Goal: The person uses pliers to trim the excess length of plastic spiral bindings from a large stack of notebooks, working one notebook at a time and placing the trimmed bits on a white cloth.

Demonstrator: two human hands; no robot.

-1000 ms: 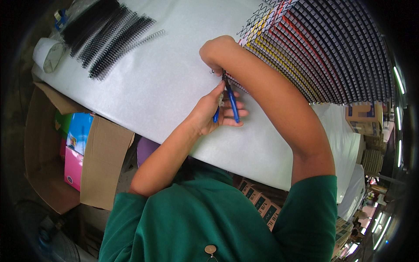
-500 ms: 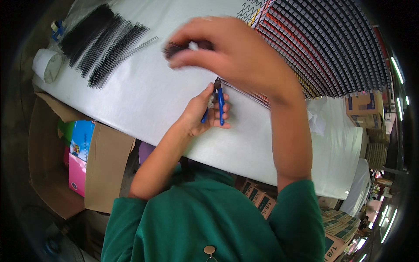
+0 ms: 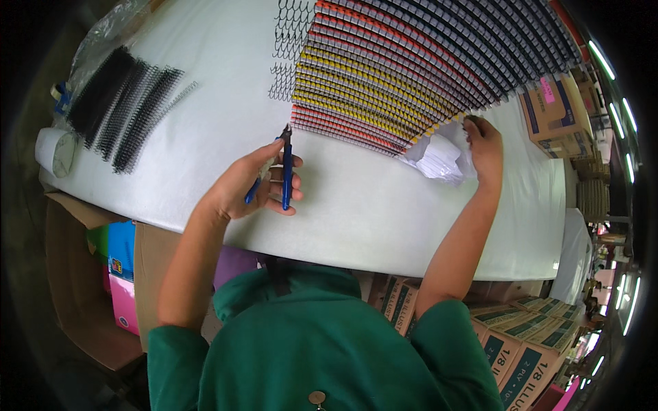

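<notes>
My left hand [image 3: 238, 183] grips cutting pliers with blue handles [image 3: 287, 175] over the table, their dark jaws pointing away from me, near the front left corner of a large row of spiral-bound notebooks [image 3: 363, 92]. The spines carry black, red and yellow bands, and several loose coil ends [image 3: 291, 31] stick out past their left side. At the row's right edge, my right hand [image 3: 486, 154] has its fingers pinched together beside a clear plastic bag with white paper [image 3: 439, 161]. Something small and dark shows at those fingertips, too small to name.
Black wire coils [image 3: 127, 103] lie piled at the left of the white table [image 3: 343, 212]. A white roll [image 3: 55, 152] stands near its left edge. Below is an open carton [image 3: 75, 288] with colourful notebooks. More cardboard boxes [image 3: 558, 113] stand at the right.
My right hand has swung from above the table's middle to the right edge of the notebook row. My left hand, still holding the pliers, sits further left in view, which has shifted too.
</notes>
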